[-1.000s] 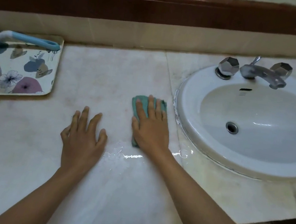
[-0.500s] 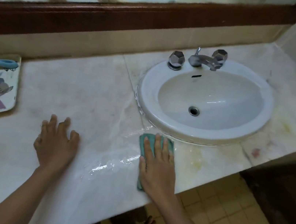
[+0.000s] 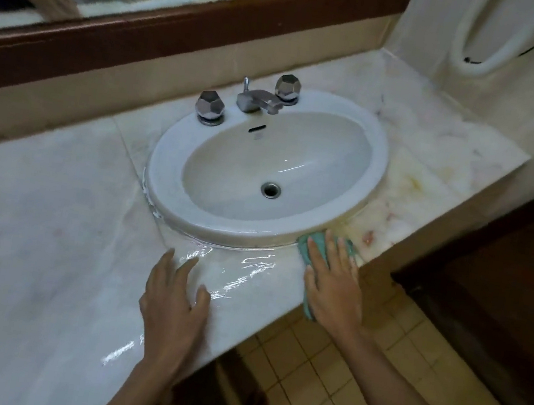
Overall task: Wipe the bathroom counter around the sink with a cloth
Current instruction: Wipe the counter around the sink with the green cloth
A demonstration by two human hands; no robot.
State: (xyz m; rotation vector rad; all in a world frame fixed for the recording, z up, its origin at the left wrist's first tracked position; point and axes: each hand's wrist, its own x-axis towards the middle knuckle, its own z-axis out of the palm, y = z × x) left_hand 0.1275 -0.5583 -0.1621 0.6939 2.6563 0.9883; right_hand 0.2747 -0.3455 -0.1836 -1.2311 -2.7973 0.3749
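Observation:
A pale marble counter [image 3: 41, 220] holds a white oval sink [image 3: 376, 170]. My right hand [image 3: 333, 285] lies flat on a teal cloth [image 3: 316, 244], pressing it onto the counter's front strip just right of the sink's near rim. Most of the cloth is hidden under the palm. My left hand [image 3: 174, 306] rests flat on the counter in front of the sink, fingers spread, holding nothing. A wet, shiny streak [image 3: 242, 268] runs across the marble between the two hands.
A chrome tap [image 3: 257, 98] with two faceted knobs stands behind the basin. A wood-framed mirror [image 3: 167, 24] runs along the back wall. Yellowish stains [image 3: 410, 185] mark the counter right of the sink. A tiled floor [image 3: 352, 388] lies below the front edge.
My right hand has slid the cloth rightward along the front of the sink, leaving a wet trail. My left hand followed to the right. The floral tray has left the view.

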